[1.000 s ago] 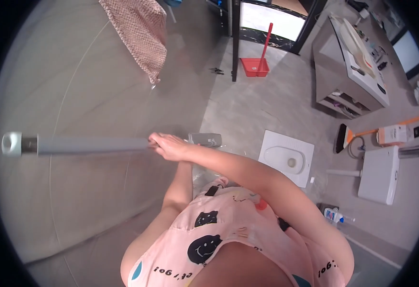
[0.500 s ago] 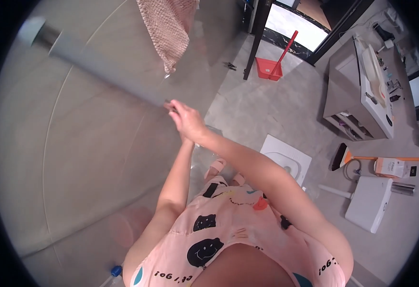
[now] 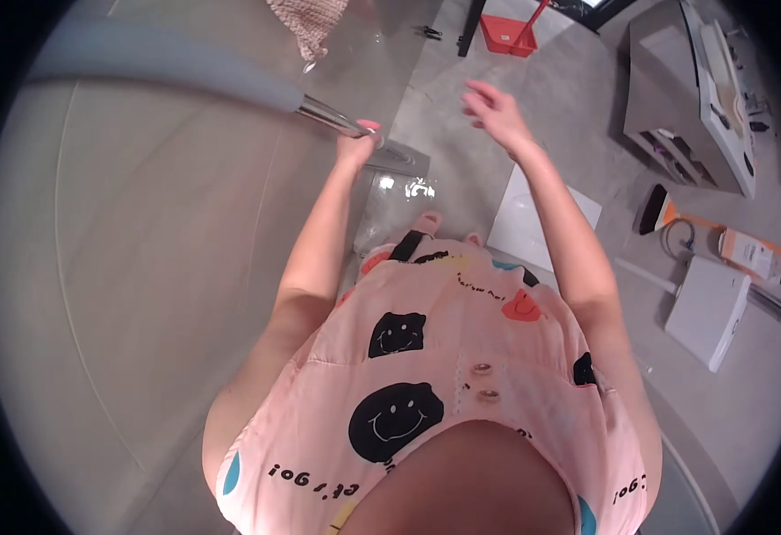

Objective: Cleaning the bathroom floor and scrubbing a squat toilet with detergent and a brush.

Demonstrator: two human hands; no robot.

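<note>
The left hand [image 3: 357, 143] is clenched round the grey pole [image 3: 167, 64] at its metal neck; the right hand [image 3: 495, 109] hangs free with fingers spread beside that pole; one-handed, the long pole could tip and slip loose.

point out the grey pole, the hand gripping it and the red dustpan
grey pole [image 3: 185, 67], head view, on the thick grey sleeve
left hand [image 3: 356, 143], head view, on the knuckles closed round the pole's metal end
red dustpan [image 3: 508, 34], head view, on the red pan on the floor
</note>
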